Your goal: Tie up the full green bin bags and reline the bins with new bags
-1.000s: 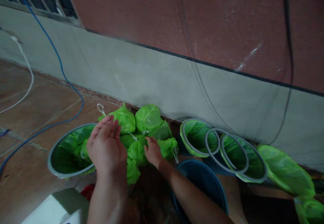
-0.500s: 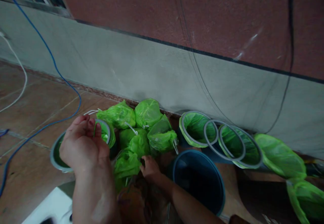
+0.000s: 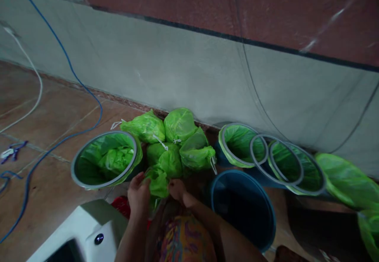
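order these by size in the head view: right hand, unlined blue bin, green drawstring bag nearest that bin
1. Unlined blue bin
2. Green drawstring bag nearest it
3. Right hand

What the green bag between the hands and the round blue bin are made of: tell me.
Green bag: probably thin plastic film, faintly glossy, judging by its crumpled folds. Blue bin: likely rigid moulded plastic, smooth; its round rim holds its shape.

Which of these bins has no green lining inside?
The blue bin just right of the right hand: its bare inside shows, while the grey-rimmed bins have green liners.
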The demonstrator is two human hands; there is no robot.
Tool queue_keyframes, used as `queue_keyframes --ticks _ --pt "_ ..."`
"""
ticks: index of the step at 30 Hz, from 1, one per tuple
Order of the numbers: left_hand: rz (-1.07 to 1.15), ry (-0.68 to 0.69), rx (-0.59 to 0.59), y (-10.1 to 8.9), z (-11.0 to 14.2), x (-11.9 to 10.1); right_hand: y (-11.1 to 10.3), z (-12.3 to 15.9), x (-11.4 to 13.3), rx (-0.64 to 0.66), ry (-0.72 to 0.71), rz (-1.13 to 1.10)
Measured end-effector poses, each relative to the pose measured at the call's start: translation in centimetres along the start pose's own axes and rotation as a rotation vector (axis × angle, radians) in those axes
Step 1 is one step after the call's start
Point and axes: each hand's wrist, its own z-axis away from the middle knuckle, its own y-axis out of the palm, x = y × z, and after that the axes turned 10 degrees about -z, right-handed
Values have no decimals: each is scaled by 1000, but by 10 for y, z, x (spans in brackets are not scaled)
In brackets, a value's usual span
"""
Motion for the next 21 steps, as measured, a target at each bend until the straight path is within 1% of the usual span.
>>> queue_keyframes --ticks 1,3,4,5,6,8,10,11,13,15,16,18,19,21 --pt "-161 0 -2 1 1 17 -3 1 9 8 -6 -12" --pt "-419 25 70 2 2 41 -14 7 34 68 -15 -143" --pt "-503 83 79 1 4 47 -22 12 51 127 -13 -302" --pt "-565 163 70 1 5 51 -31 20 69 217 -5 -496" --pt "-607 252 38 0 7 51 -42 29 88 298 -4 -636" --pt "-674 398 -46 -1 11 44 -66 51 125 404 -56 -818" --pt "-725 429 -82 -3 16 29 -92 75 158 445 -138 -905" --pt "-741 419 -63 -4 17 20 -104 87 172 434 -183 -930" --pt "-741 404 40 -7 19 1 -128 110 193 362 -276 -966" --pt "-688 440 148 -11 22 -17 -153 132 206 249 -378 -976" --pt "-644 480 174 -13 25 -25 -166 142 210 186 -427 -976" --pt "-532 595 172 -18 36 -41 -192 163 211 51 -507 -978" --pt "-464 656 142 -20 43 -47 -204 174 208 -17 -534 -985" --pt "-313 773 89 -25 64 -58 -227 197 193 -135 -548 -1009"
